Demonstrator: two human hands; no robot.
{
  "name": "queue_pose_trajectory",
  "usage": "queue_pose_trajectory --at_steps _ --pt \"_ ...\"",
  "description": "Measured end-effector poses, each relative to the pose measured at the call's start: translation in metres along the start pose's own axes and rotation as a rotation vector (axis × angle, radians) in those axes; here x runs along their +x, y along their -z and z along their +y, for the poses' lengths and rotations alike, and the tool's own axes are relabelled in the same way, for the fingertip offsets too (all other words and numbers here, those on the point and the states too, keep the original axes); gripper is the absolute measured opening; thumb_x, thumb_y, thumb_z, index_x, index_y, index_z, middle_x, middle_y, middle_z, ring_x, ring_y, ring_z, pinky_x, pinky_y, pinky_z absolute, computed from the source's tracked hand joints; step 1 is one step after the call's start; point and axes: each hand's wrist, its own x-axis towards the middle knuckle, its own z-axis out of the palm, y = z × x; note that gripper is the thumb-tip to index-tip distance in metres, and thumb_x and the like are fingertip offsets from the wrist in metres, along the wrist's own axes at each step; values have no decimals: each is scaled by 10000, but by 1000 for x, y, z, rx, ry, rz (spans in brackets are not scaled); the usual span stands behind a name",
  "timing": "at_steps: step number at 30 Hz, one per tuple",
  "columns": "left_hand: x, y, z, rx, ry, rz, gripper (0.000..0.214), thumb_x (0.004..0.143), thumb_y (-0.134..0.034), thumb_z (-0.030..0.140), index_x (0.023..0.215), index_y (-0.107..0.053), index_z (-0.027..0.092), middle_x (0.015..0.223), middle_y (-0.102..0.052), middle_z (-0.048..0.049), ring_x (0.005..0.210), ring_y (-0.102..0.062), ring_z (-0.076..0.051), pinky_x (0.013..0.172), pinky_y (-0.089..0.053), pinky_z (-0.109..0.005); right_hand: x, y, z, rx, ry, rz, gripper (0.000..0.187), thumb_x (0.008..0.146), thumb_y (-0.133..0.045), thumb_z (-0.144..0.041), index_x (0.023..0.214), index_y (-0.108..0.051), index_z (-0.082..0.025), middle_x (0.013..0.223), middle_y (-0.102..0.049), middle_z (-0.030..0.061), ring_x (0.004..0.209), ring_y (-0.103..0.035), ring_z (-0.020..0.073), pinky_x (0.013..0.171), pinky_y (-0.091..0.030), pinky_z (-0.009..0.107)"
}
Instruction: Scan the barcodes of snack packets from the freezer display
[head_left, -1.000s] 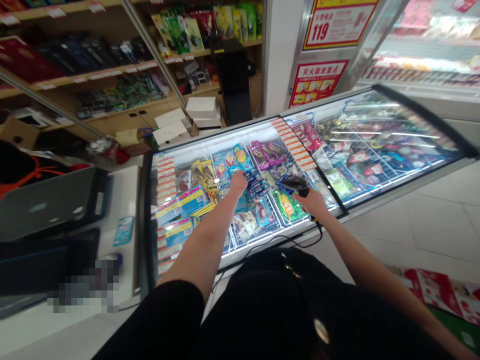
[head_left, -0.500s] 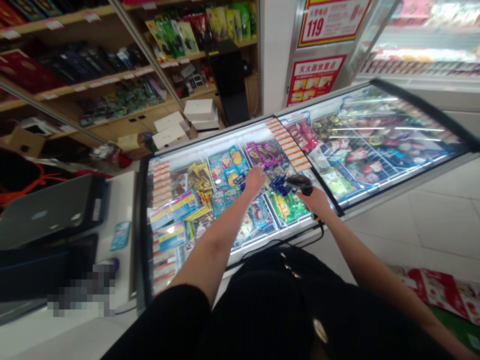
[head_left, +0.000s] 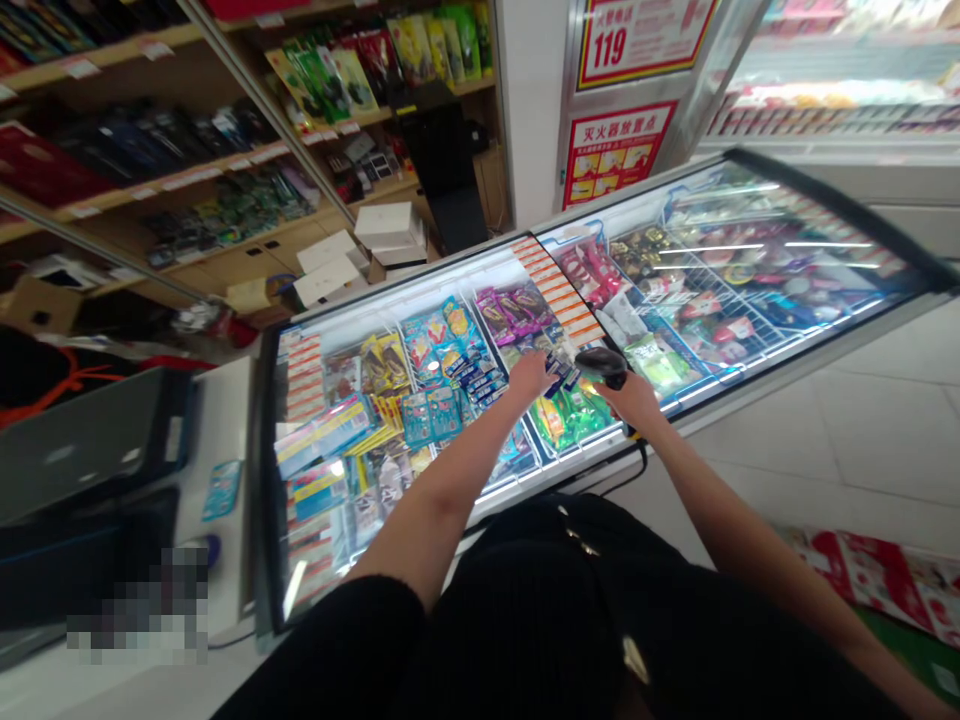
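My left hand (head_left: 531, 373) reaches into the chest freezer, its fingers closed at a few small dark-blue ice cream packets (head_left: 562, 377); the fingertips are partly hidden. More blue packets (head_left: 480, 382) lie stacked left of that hand, beside light-blue packs (head_left: 431, 415). My right hand (head_left: 632, 402) grips a black barcode scanner (head_left: 602, 364) by its handle, above the freezer's front edge. Green and yellow packs (head_left: 571, 418) lie just below the blue packets, and purple packs (head_left: 514, 312) lie behind them.
The freezer's black frame bar (head_left: 577, 292) divides it from a glass-covered right section (head_left: 735, 270). A counter with a laptop (head_left: 82, 430) stands at the left. White boxes (head_left: 390, 228) and shelves are behind. A cable (head_left: 626, 480) hangs along the freezer's front.
My left hand has moved right, from near the left stack to the blue packets by the scanner. The left stack is more exposed. My right hand still holds the scanner; the view has shifted slightly.
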Motion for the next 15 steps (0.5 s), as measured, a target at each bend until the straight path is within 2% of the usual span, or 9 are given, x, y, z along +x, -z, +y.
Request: queue_pose_trajectory --at_steps 3,5,11,15 --pt "1 -2 1 40 23 -36 246 878 -609 339 1060 -650 178 1095 -678 -98 1039 -632 -232 883 -489 -319 3 1 1 19 -5 -14 340 812 -647 -434 949 -684 -126 587 -658 43 428 -594 159 485 -455 247" --pt "0 -1 1 44 27 -17 196 904 -554 280 1042 -656 185 1087 -678 -94 1043 -629 -223 891 -484 -308 4 2 -2 0 6 -17 328 811 -649 -430 936 -687 -129 587 -657 42 449 -604 163 511 -461 250" --pt "-5 8 -5 32 16 99 182 925 -513 229 1058 -631 189 1142 -635 -106 1104 -592 -233 929 -465 -313 2 3 -11 -93 47 -13 319 807 -652 -455 856 -694 -143 537 -629 38 553 -642 195 562 -456 257" --pt "-6 14 -10 57 14 122 193 926 -518 220 1085 -622 185 1156 -621 -106 1130 -570 -232 953 -450 -310 -1 2 -19 -91 65 -20 284 821 -638 -428 833 -682 -148 490 -599 14 491 -609 172 545 -441 248"
